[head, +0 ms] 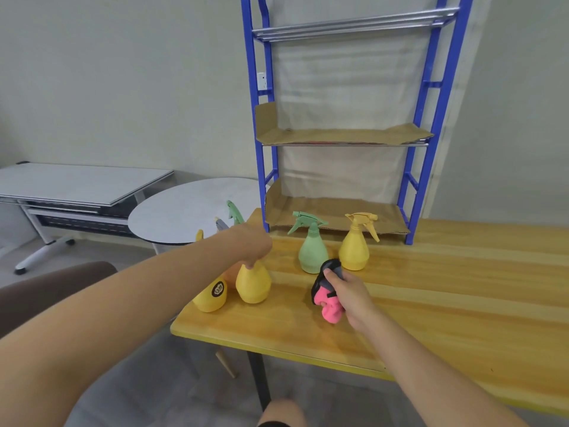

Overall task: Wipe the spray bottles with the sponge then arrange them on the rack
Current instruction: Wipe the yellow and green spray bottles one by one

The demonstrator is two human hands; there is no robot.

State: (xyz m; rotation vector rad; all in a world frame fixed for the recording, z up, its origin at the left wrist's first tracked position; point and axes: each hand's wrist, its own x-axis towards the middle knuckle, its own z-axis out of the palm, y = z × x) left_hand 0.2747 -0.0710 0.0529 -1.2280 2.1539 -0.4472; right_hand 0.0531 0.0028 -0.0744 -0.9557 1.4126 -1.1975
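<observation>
Left hand (252,245) closed over the neck of a yellow spray bottle (253,283), which stands pear-shaped and upright near the wooden table's (431,303) left end, its spray head hidden under the fingers; right hand (349,295) nearby clutching a crumpled pink-and-black sponge (327,295), blue rack (414,167) behind.

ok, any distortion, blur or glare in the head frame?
Head view: wide-angle warp tilts the blue metal rack; left hand slightly soft, gripping the plain yellow plastic spray bottle; right hand with pink-black sponge sharper; light diffuse, shadows faint; mild sheen on the yellow wooden table, no hard glare.
</observation>
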